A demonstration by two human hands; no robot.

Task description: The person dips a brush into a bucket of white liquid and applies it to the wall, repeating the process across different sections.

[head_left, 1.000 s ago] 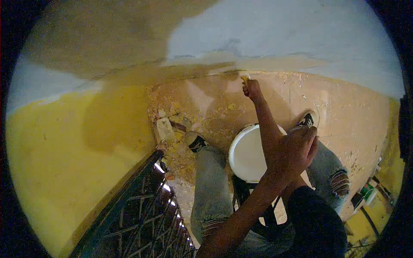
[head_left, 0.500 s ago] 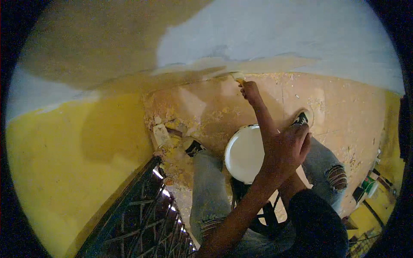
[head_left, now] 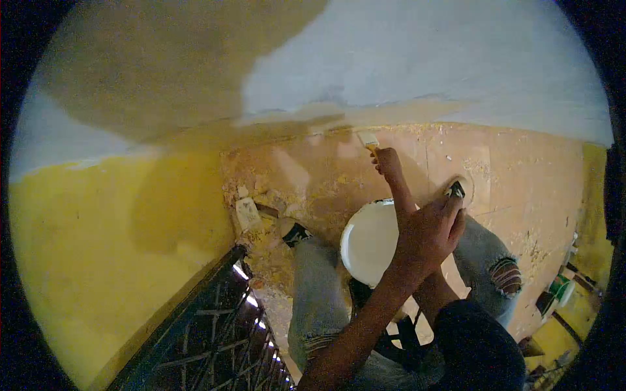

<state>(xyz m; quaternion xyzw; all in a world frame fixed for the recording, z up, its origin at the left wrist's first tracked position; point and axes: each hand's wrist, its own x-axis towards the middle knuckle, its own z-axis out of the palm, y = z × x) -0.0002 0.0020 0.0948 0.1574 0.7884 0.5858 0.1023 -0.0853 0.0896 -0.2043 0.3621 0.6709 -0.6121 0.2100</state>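
Observation:
My right hand point(head_left: 388, 163) grips the handle of a paintbrush point(head_left: 369, 140). Pale bristles point up and left, just short of the wall's lower edge and over the floor. My left hand point(head_left: 435, 231) lies across my right forearm, its fingers curled and pressed together; what they hold, if anything, is hidden. Below my right hand a round white bucket point(head_left: 352, 257) of pale paint stands between my legs, partly covered by my arms. The wall point(head_left: 417, 58) is whitish grey above and yellow at the left.
My shoes point(head_left: 297, 234) stand either side of the bucket on the stained tan floor point(head_left: 521, 163). A dark metal lattice point(head_left: 215, 326) rises at lower left. Scraps and a pale block point(head_left: 248, 214) lie near the left shoe. A green and white container point(head_left: 561, 290) is at the right.
The brush and my right hand have moved back from the wall's base, toward the bucket. My left hand has stayed over the right forearm. The view has shifted slightly.

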